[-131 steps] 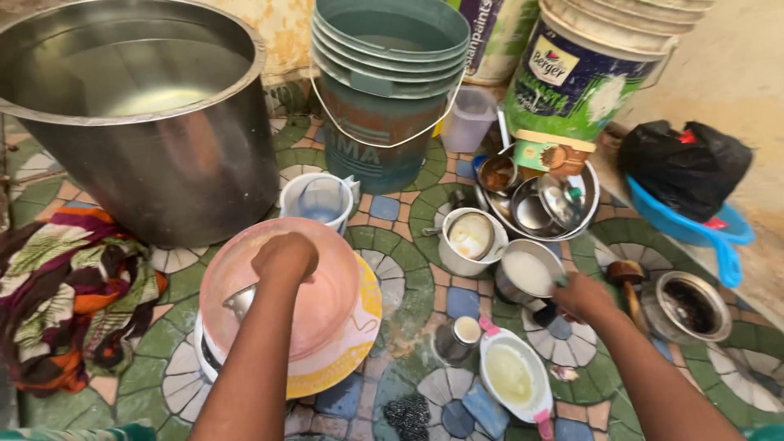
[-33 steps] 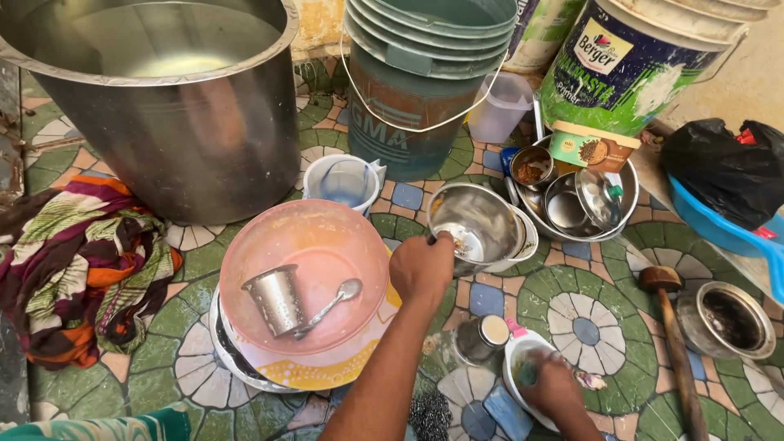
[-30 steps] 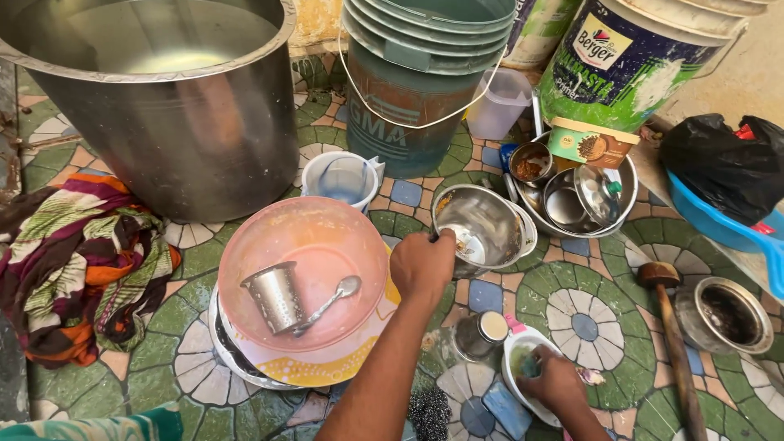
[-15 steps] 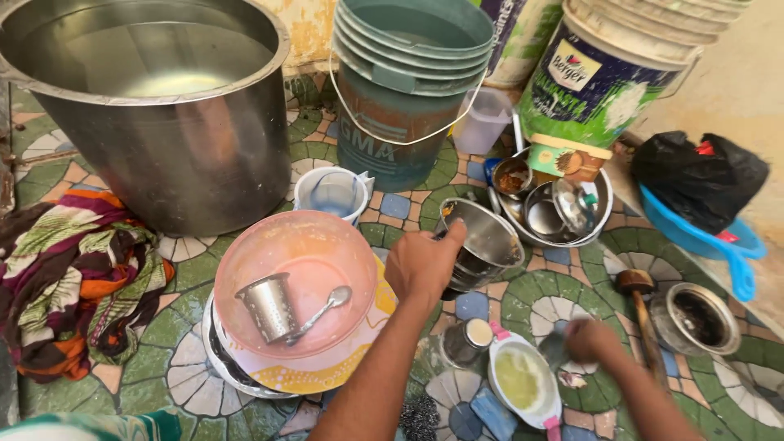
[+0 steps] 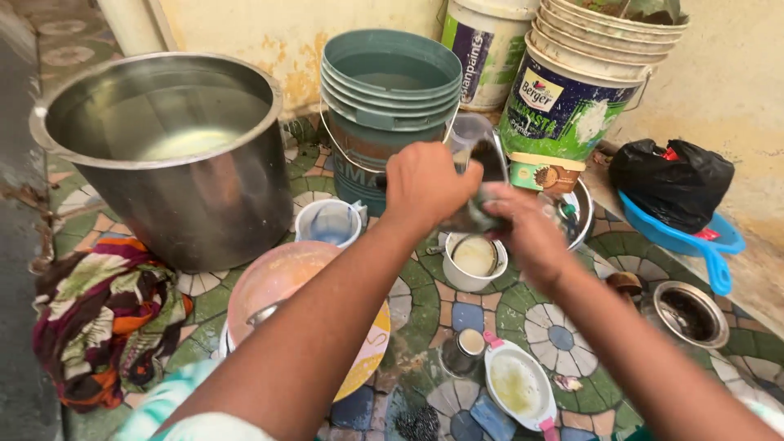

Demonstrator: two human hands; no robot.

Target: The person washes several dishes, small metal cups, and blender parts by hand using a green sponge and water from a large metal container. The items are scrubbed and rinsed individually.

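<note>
**Both hands raised on a steel vessel above the tiled floor**

Left hand [image 5: 425, 184]: grip clenched over the rim of a shiny steel vessel [image 5: 478, 214], held up in the air over the dishes. Right hand [image 5: 531, 233]: fingers wrapped against the vessel's lower side, grip closed on it too. The vessel sits between the two hands, above a white cup with pale liquid [image 5: 474, 260].

Hard to make out: most of the vessel is covered by the hands, so its shape and contents cannot be told. A clear plastic jug [image 5: 478, 143] behind the left hand is partly hidden. The left forearm cuts across a pink plastic basin [image 5: 282, 282] and hides most of it.

Containers: large steel pot [image 5: 175, 155] at left, holding water low inside. Stack of green plastic buckets [image 5: 388, 102] behind the hands, water visible in the top one. White oval dish with pink handles [image 5: 518, 384] near the bottom edge holds yellowish liquid. Small steel bowl [image 5: 690, 310] at right, dark inside. Crumpled multicoloured cloth [image 5: 102, 314] lies on the floor at left.
</note>
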